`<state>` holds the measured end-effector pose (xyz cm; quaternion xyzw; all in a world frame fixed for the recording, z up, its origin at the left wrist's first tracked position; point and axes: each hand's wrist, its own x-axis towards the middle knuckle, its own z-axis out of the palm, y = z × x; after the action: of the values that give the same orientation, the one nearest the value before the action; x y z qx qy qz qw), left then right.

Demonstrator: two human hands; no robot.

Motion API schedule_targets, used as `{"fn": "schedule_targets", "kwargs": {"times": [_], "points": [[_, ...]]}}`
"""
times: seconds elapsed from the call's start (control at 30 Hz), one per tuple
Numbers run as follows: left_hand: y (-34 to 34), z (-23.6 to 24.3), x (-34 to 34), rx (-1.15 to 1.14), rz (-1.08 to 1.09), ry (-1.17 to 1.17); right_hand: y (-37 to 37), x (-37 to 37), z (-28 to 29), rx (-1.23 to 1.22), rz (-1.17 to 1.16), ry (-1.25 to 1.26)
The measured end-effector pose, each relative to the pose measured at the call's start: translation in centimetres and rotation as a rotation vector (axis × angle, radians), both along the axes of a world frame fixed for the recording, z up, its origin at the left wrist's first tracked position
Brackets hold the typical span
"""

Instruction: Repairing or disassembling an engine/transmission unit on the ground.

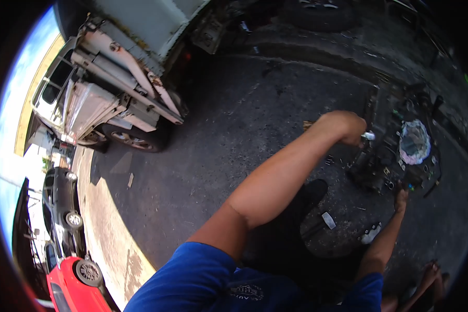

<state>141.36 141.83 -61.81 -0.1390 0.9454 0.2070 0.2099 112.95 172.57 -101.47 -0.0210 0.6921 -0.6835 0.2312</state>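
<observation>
My left arm reaches out to a dark, greasy vehicle engine or gearbox assembly (372, 174) on the ground at the right. My left hand (344, 126) is closed in a fist beside it. A bright metal tool end (368, 135) sticks out of this fist; its exact kind does not show. On the assembly's top, a pale, ragged-looking ring surrounds a grey opening (415, 143). My right hand (401, 200) is at the assembly's near edge, its fingers too small and dark to make out.
A hammer (328, 220) lies by my dark shoe (317, 191). Several small metal parts rest near a pale piece (371, 234). Another person's hands (431, 273) show at lower right. A white truck (104, 88) stands at left, beyond it a red car (75, 283).
</observation>
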Motion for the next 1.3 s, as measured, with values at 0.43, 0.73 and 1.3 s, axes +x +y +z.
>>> {"fn": "schedule_targets", "kwargs": {"times": [0.43,0.73,1.3], "points": [[1.3,0.5,-1.6,0.032,-0.031,-0.004,-0.2,2.6,6.9,0.096,0.062,-0.05],[0.1,0.3,-0.4,-0.029,-0.146,0.097,-2.3,2.1,6.7,0.146,0.13,-0.013],[2.6,0.6,-1.8,0.1,0.118,-0.112,0.8,2.1,6.7,0.104,0.017,-0.048]]}}
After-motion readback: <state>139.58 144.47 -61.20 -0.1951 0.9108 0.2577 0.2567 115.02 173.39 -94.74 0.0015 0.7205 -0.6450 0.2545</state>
